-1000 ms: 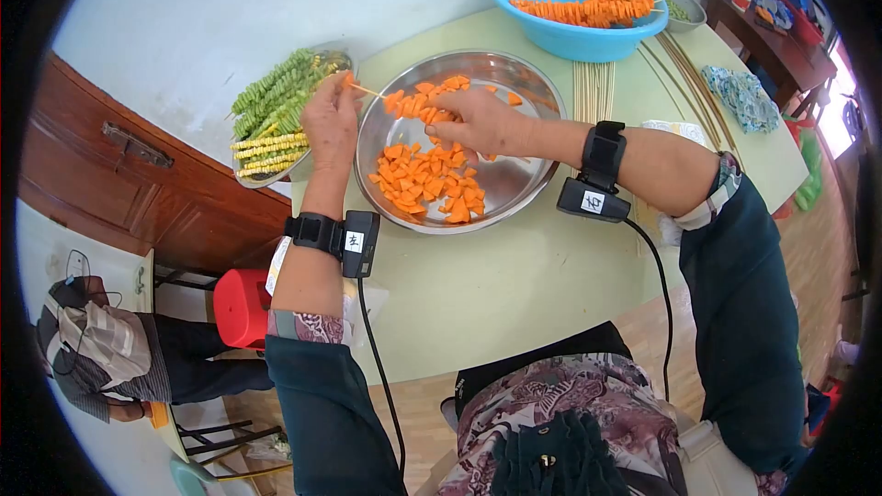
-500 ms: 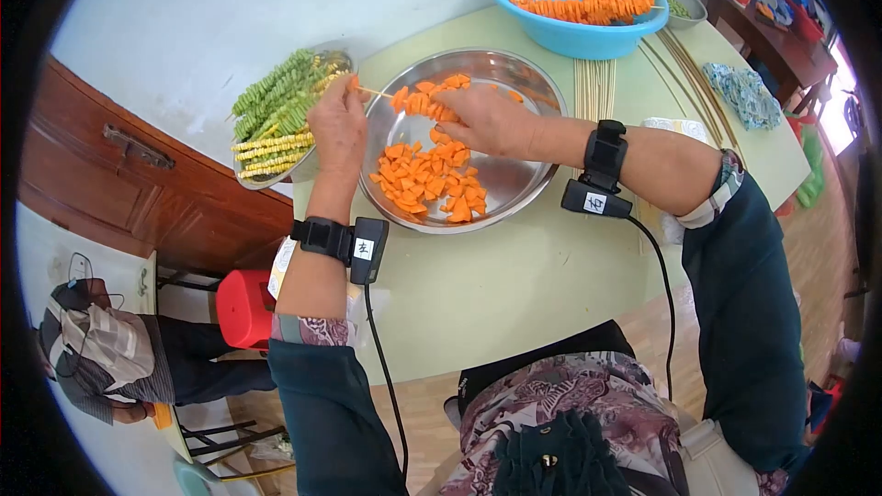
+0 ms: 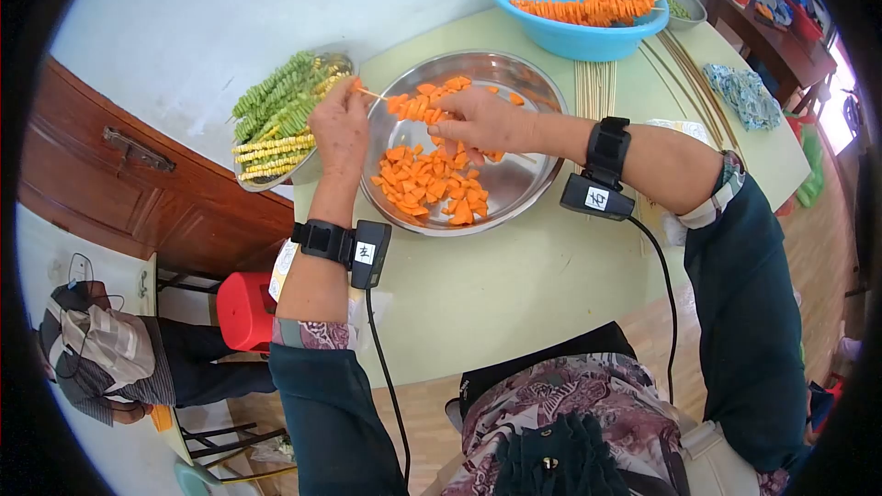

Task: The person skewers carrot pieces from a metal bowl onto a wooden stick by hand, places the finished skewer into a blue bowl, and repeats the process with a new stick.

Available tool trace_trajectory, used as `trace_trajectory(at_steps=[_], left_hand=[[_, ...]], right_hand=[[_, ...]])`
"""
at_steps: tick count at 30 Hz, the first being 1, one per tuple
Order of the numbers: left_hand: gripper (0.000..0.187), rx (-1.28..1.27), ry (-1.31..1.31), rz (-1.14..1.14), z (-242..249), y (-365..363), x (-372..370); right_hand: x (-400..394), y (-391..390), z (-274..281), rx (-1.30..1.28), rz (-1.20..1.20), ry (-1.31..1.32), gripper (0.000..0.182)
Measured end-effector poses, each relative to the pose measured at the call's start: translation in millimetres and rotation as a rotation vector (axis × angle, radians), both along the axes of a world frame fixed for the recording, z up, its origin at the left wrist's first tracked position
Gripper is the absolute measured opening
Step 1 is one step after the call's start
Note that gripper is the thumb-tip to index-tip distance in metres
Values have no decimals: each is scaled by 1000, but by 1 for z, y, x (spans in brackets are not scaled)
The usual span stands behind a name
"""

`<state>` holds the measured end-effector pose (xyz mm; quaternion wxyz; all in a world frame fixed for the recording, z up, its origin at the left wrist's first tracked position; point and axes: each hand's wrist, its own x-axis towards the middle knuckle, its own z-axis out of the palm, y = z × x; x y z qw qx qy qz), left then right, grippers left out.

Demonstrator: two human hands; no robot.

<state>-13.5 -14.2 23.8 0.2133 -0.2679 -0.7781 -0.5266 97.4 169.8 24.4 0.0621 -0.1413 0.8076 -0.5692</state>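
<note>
Over the steel basin [image 3: 514, 205], my right hand [image 3: 487, 121] is closed around a skewer threaded with orange carrot pieces [image 3: 415, 108]. The skewer's bare end points left, and a stretch of it shows right of my right hand. At the basin's left rim my left hand [image 3: 342, 126] pinches a carrot piece [image 3: 354, 84] at the skewer's left tip. Loose cut carrot pieces [image 3: 423, 177] lie in the basin below my hands.
A blue basin [image 3: 560, 37] with loaded carrot skewers stands behind, beside bare sticks [image 3: 595, 87]. At left is a tray of green and yellow skewers [image 3: 274, 119]. A cloth [image 3: 742, 95] lies at right. Another person [image 3: 110, 344] and a red stool [image 3: 243, 310] are at lower left.
My right hand has shifted slightly right and its fingers have changed position around the skewer. More of the stick shows to its right. My left hand has barely moved.
</note>
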Motion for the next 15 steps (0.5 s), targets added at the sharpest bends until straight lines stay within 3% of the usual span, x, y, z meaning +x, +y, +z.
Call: trace_trajectory(at_steps=[2,3,5,8,12,14,15], left_hand=[[21,-43,18,1,-4,-1,-5],[21,-86,36,1,-4,0,-5],[21,-95,35,-5,-7,2,-3],[23,-152,3,-21,-7,0,-3],[21,-123,39,-10,-9,2,-2],[22,-207,86,-22,-6,8,9],[22,-290,133,-34,-5,10,13]], right_hand=[[1,-2,-7,309,-72,302,23],[-1,-3,-13,308,-72,301,23],[-5,-4,-27,598,-281,628,22],[2,-1,-8,672,-249,473,23],[-11,3,-23,545,-162,631,24],[-2,-1,-2,88,-67,104,29],[-4,0,-3,88,-67,102,29]])
